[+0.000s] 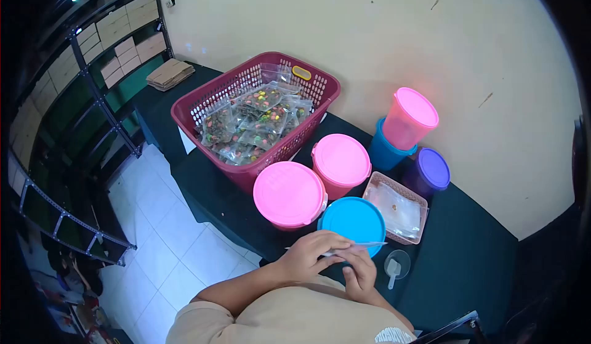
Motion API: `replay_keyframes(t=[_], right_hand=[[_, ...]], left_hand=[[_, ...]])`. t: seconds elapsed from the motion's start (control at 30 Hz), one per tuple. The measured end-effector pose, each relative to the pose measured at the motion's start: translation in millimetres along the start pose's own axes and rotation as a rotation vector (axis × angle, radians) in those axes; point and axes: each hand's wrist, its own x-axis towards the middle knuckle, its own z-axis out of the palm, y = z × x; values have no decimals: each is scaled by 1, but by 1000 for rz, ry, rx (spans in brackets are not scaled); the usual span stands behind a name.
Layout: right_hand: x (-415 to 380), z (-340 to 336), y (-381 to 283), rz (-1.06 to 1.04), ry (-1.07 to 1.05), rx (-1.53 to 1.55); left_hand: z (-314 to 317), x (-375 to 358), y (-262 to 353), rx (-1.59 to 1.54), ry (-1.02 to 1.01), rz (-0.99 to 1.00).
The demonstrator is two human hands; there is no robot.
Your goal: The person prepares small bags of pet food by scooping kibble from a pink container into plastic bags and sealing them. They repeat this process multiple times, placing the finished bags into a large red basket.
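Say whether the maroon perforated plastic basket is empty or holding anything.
Not empty: the basket holds a heap of clear plastic packets with multicoloured contents.

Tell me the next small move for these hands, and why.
Probably part the mouth of the thin plastic bag: the left hand and right hand both hold it, it looks flat and unfilled, and a white scoop sits nearby at the clear bowl.

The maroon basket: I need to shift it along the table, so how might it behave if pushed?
The maroon basket will probably feel heavy, as many filled bags lie heaped in it. It looks wider than tall, so tipping seems unlikely. Its perforated plastic-looking walls may flex slightly.
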Motion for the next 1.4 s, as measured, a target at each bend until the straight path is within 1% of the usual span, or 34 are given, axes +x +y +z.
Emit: replay_keyframes(t=[0.03, 0.1, 0.13, 0.17, 0.23, 0.27, 0.33, 0.4, 0.47, 0.63, 0.73, 0.8, 0.87, 0.9, 0.93, 0.97, 1.0, 1.03, 1.07, 1.1, 1.13, 1.17, 1.2, 1.23, 1.27, 1.3, 1.33, 1.37, 1.4], right_hand=[[-4, -7, -1, 2, -6, -4], [-2, -19, -2, -187, 230, -333], [12, -20, -19, -167, 291, -373], [20, -27, -25, -173, 289, -372], [28, -36, -30, -124, -95, -476], [20, -36, -18, -100, -142, -421], [19, -35, -19, -127, -118, -423], [21, -33, -20, -158, -100, -418], [25, -33, -23, -140, -236, -432], [30, -37, -35, -160, -245, -543], [36, -39, -38, -153, -248, -572], [39, -39, -36, -142, -266, -578], [42, -38, -28, -123, -223, -551], [44, -37, -20, -127, -225, -551], [46, -36, -9, -60, -130, -446], [48, -33, -1, 8, -36, -339], [48, -28, 2, 196, 3, 67], [48, -14, 2, 190, 2, 67], [46, 9, -2, 245, 6, 260], [47, 25, -5, 299, 12, 454], [51, 31, -7, 303, -180, 287], [53, 40, -1, 299, -176, 285], [57, 52, 8, 397, -281, 387], [63, 62, 15, 495, -384, 489], [70, 62, 22, 526, -317, 535], [80, 62, 29, 588, -105, 703], [96, 62, 32, 483, 178, 836], [115, 58, 35, 412, 493, 911], [134, 46, 40, 363, 723, 1066]], left_hand=[[4, -3, 2, -5, 5, 0], [11, -6, 7, 74, 80, 75], [13, -7, 9, 146, 98, 137], [15, -8, 10, 150, 103, 140], [16, -10, 14, 272, 55, 248], [14, -11, 17, 275, 50, 248], [8, -12, 24, 467, 105, 201], [2, -18, 25, 531, 81, 215], [-1, -26, 26, 637, 66, 227], [-25, -33, 41, 633, 126, 212], [-42, -36, 52, 568, 195, 178], [-49, -37, 49, 559, 228, 183], [-53, -39, 41, 550, 258, 188], [-55, -42, 32, 441, 340, 127], [-57, -44, 26, 332, 422, 65], [-60, -45, 24, 336, 425, 65], [-61, -43, 21, 33, 531, -47], [-63, -41, 17, -274, 629, -155], [-65, -39, 5, -379, 623, -127], [-66, -32, 3, -378, 624, -123], [-69, -22, 2, -594, 722, -152], [-76, -15, 0, -814, 813, -180], [-92, -12, -7, -777, 763, -148], [-104, -10, -10, -779, 753, -142], [-118, -6, -13, -752, 749, -119], [-131, -2, -15, -726, 745, -96], [-150, -7, -21, -586, 675, -139], [-166, -11, -25, -580, 708, -200], [-187, -16, -31, -576, 695, -279]])
